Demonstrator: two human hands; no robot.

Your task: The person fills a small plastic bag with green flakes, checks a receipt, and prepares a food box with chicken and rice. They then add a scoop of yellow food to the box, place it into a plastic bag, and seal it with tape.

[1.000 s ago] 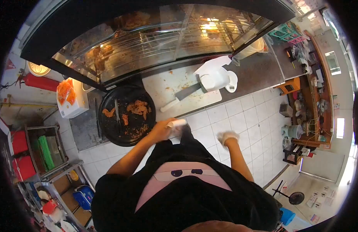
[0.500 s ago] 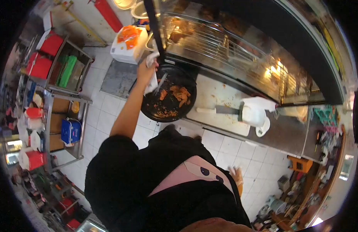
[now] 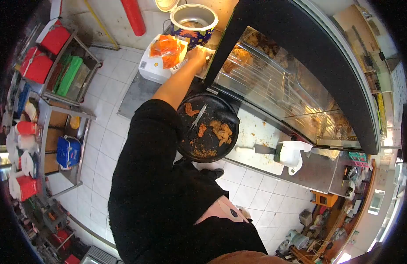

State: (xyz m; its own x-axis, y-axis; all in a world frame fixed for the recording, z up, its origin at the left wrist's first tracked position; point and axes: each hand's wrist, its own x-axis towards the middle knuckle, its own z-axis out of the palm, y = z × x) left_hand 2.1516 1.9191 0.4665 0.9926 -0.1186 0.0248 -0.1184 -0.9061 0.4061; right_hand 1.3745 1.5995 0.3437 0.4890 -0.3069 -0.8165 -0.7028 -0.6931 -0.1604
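My left hand (image 3: 196, 57) reaches forward past the white box, its fingers closed on white paper (image 3: 208, 52) that shows only in part. Just behind that hand is a patterned rice cooker (image 3: 194, 37) with its lid up. Below my forearm lies a round black pan (image 3: 214, 152) holding fried chicken pieces (image 3: 221, 132), crumbs and metal tongs (image 3: 199, 117). My right hand (image 3: 245, 214) hangs low beside my shirt, small and mostly hidden, with its fingers not distinguishable.
Orange packets (image 3: 168, 49) lie on the white box (image 3: 153, 66). A glass display case (image 3: 274, 83) with food stands to the right. On the white board (image 3: 249, 160) rests a cleaver (image 3: 263, 149) beside a white container (image 3: 291, 157). Metal racks (image 3: 82, 103) stand at left.
My left hand has moved forward and right, away from the pan's edge to beside the rice cooker. The tongs and another chicken piece now show in the pan. My right hand is lower and more hidden.
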